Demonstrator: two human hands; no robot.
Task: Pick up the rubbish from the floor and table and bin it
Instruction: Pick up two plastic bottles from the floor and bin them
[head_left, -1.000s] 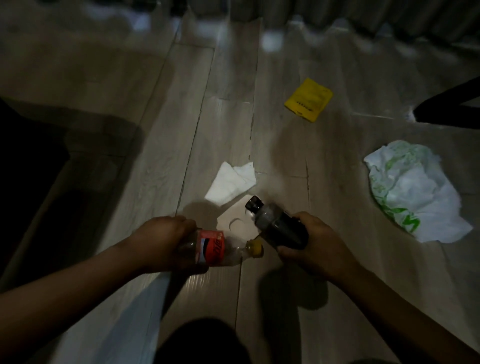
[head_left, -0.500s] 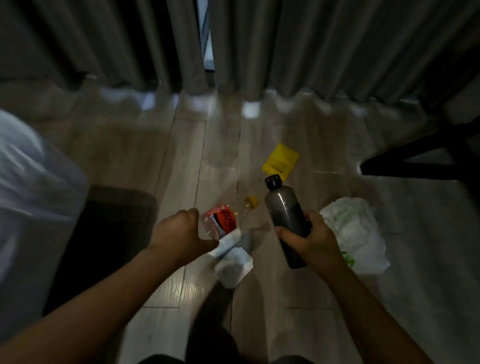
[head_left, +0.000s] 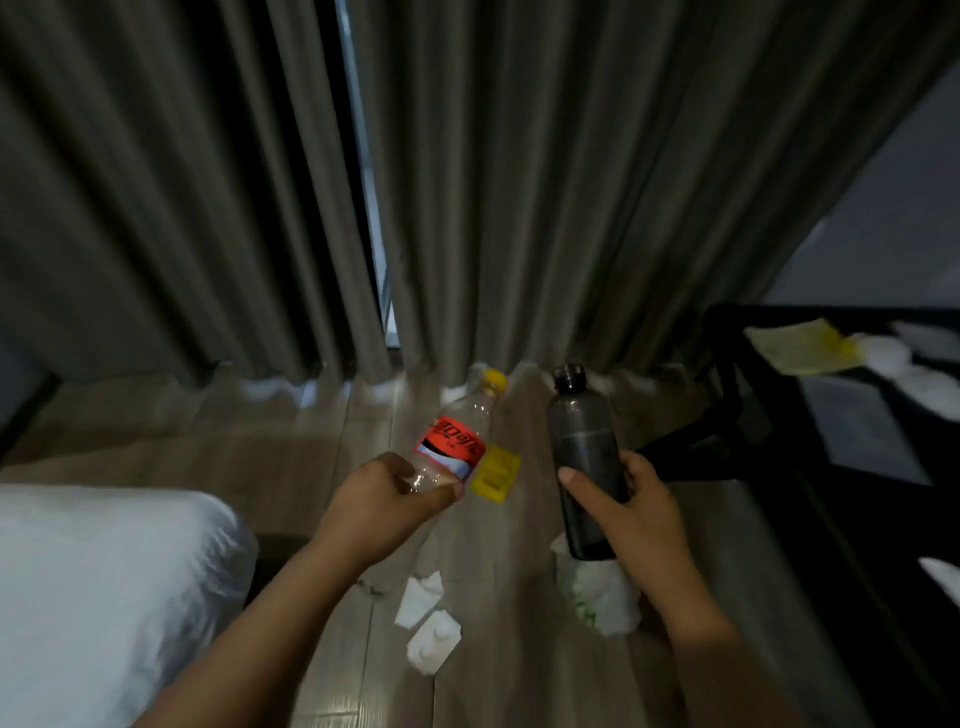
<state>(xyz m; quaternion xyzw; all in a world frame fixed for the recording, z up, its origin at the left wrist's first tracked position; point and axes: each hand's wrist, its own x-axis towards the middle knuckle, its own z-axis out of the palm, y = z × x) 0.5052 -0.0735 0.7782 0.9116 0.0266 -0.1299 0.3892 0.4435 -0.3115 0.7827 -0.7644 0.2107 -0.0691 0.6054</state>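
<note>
There are two bottles: one clear plastic bottle with a red label and yellow cap (head_left: 457, 436) and one dark translucent bottle with a black cap (head_left: 584, 452). There are two bare hands, the left hand (head_left: 384, 499) and the right hand (head_left: 636, 512). The floor has one flat yellow packet (head_left: 496, 474), two pieces of white paper, a folded white paper scrap (head_left: 420, 597) and a second white paper scrap (head_left: 434, 642), and one crumpled white-and-green wrapper (head_left: 597, 597). One black table (head_left: 724, 338) has one pale yellow sheet (head_left: 800, 345) and white crumpled tissues (head_left: 893, 356) too blurred to count. There are two grey curtain panels, the left curtain (head_left: 182, 182) and the right curtain (head_left: 571, 182).

Bedroom — white bed (head_left: 93, 597), floor-length grey curtains (head_left: 545, 182), wood-plank floor (head_left: 291, 457).
</note>
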